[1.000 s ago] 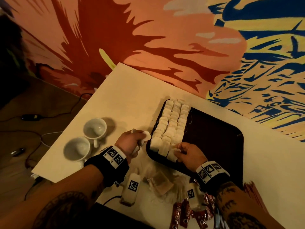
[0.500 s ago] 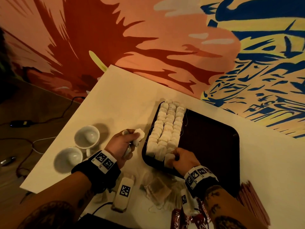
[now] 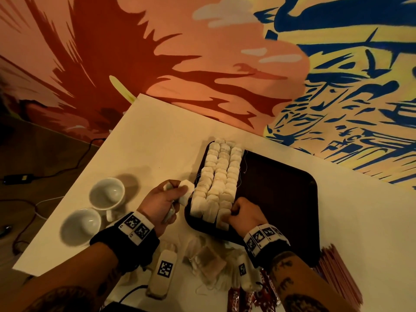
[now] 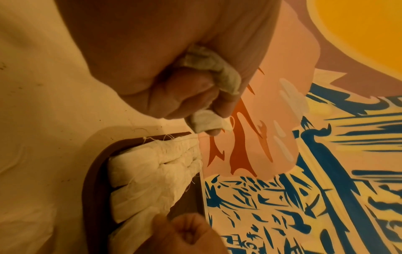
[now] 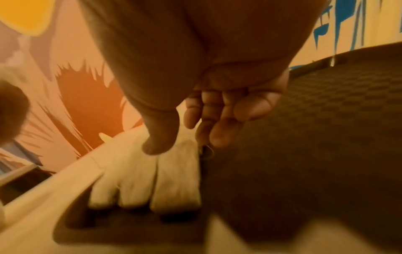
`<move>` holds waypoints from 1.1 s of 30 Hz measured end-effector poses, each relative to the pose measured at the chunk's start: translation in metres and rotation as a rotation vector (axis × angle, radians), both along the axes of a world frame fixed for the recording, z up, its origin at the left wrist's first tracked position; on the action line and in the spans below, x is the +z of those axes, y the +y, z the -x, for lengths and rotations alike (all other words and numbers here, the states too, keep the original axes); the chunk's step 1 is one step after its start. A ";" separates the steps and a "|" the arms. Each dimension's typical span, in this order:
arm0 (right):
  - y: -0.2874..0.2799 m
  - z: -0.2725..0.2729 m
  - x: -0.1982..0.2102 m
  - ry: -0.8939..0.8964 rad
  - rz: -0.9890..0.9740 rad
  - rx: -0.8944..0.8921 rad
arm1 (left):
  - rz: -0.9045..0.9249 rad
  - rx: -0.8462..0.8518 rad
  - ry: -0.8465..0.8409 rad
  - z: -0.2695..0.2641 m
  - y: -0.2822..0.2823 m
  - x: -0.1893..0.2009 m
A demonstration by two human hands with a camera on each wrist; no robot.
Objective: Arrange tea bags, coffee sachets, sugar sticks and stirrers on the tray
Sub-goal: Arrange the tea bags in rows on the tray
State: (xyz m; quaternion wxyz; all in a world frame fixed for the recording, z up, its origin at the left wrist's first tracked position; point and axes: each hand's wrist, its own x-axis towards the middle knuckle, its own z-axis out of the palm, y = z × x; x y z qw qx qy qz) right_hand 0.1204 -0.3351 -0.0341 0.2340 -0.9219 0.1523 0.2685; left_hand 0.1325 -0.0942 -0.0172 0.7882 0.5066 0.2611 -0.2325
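Note:
A dark tray (image 3: 281, 199) lies on the white table (image 3: 157, 143). Three rows of white tea bags (image 3: 219, 176) fill its left side. My left hand (image 3: 177, 194) hovers just left of the tray and grips crumpled tea bags (image 4: 208, 67) in its fist. My right hand (image 3: 234, 213) sits at the near end of the right row. Its thumb (image 5: 158, 141) presses on top of the rows (image 5: 152, 180) and its curled fingers (image 5: 217, 130) flank the right side, pinching the nearest tea bag (image 3: 224, 219).
Two white cups (image 3: 107, 194) (image 3: 81, 224) stand left of my left hand. Loose tea bags (image 3: 207, 260) lie near the front edge, with red coffee sachets (image 3: 245, 300) beside them and red sticks (image 3: 340, 278) at the right. Cables run over the floor at the left.
The view has shifted a little to the left. Both hands stay at the tray's near left corner, the left one still holding tea bags.

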 end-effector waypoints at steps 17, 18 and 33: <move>0.028 -0.016 0.045 -0.406 -0.499 -0.102 | -0.253 -0.053 -0.135 0.010 -0.035 0.018; 0.025 -0.015 0.041 -0.380 -0.467 -0.089 | -0.261 -0.021 -0.087 0.011 -0.029 0.013; 0.034 -0.003 -0.010 -0.053 -0.072 0.116 | -0.238 0.083 0.062 0.024 0.008 -0.006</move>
